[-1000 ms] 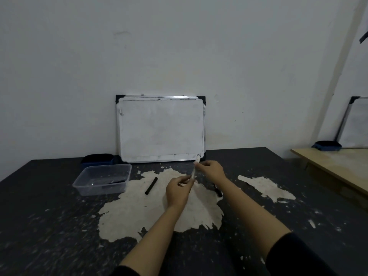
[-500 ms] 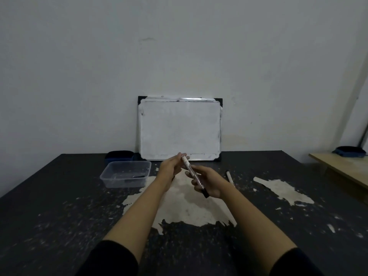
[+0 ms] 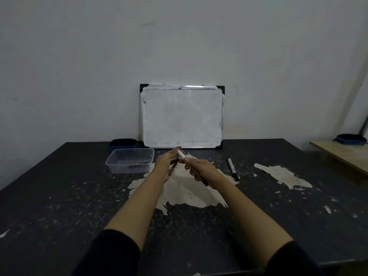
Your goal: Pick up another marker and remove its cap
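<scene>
My right hand point(image 3: 201, 169) grips a white marker point(image 3: 181, 154) with a black cap end that pokes out below the palm. The marker slants up to the left. My left hand point(image 3: 166, 161) pinches the marker's upper end with thumb and fingertips. Both hands hover over the pale worn patch of the black table point(image 3: 59, 196). A small whiteboard point(image 3: 182, 116) leans against the wall just behind the hands, its surface wiped blank.
A second marker point(image 3: 232, 168) lies on the table to the right of my hands. A clear plastic tub point(image 3: 130, 161) sits to the left, with a dark blue eraser point(image 3: 122, 144) behind it. A wooden table point(image 3: 346, 156) with another eraser point(image 3: 350, 139) stands at far right.
The marker has turned from pointing up at the board to slanting across my right palm, and my left hand moved to its upper end. The view shifted left.
</scene>
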A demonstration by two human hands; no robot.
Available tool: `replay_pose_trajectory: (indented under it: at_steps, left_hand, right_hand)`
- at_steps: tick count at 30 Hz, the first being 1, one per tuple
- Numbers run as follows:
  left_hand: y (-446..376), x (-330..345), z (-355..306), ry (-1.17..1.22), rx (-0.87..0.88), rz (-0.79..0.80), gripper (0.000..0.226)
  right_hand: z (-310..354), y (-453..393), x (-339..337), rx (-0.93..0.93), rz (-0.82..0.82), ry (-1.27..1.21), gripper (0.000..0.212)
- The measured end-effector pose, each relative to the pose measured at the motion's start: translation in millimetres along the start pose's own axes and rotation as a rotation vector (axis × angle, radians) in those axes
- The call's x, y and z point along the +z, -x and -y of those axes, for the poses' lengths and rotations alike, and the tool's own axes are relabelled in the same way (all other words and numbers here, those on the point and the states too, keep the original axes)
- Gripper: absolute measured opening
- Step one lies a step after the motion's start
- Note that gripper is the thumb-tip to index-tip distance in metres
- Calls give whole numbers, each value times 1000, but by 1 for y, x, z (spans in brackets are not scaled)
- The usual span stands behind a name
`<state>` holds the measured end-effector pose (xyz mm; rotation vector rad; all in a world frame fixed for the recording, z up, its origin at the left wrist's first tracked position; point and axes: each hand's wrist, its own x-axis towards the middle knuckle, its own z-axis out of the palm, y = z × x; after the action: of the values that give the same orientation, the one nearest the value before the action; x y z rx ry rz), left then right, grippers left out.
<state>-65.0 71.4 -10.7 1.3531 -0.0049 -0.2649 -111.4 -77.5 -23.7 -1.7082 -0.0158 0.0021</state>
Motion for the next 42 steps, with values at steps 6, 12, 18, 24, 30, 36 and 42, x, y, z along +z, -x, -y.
replay_pose_trajectory:
  at_steps: [6, 12, 18, 24, 30, 36, 42]
  left_hand:
    - [3, 4, 4, 26, 63, -83, 27]
    - [-3, 16, 15, 112, 12, -216, 11]
    - [-9, 26, 21, 171, -41, -333, 20]
    - [-12, 12, 23, 85, 4, -367, 29]
    - [-7, -2, 42, -403, 253, -293, 21]
    - [-7, 0, 68, -830, 302, -183, 28]
    - [-9, 3, 70, -1029, 304, -239, 39]
  right_hand:
    - [-10, 9, 2, -250, -198, 284, 37]
    - [-21, 9, 3, -328, -314, 348, 37]
    - [-26, 9, 3, -373, -410, 436, 35]
    - [-34, 12, -6, -354, -424, 443, 33]
    - [-41, 13, -22, -298, -427, 333, 27]
    - [-43, 13, -33, -227, -347, 364, 30]
    - [-37, 14, -39, -100, -226, -13, 18]
